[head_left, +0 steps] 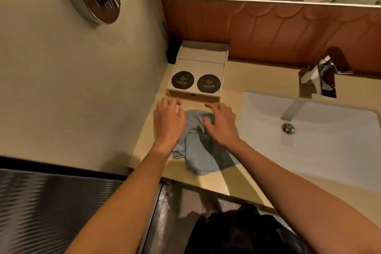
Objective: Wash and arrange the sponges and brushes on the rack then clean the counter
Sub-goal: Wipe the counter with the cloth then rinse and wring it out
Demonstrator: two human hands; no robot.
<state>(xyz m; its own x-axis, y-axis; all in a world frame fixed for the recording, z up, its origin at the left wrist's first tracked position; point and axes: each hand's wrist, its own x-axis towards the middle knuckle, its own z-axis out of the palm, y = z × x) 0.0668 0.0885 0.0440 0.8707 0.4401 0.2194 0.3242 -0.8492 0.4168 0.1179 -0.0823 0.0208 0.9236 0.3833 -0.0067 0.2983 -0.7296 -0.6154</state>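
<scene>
Now | left hand [169, 118], right hand [221, 122]: fingers [213, 107] apart on crumpled blue cloth [203, 150] | smooth beige counter [233, 97]

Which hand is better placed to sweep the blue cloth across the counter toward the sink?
Probably right: the right hand rests on the blue cloth on its sink side, while the left hand sits at the cloth's far edge.

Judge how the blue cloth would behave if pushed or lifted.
The blue cloth lies rumpled in soft folds, so probably floppy, draping when lifted. Pushed across the counter by the left hand and right hand, it would likely bunch, not roll.
</scene>
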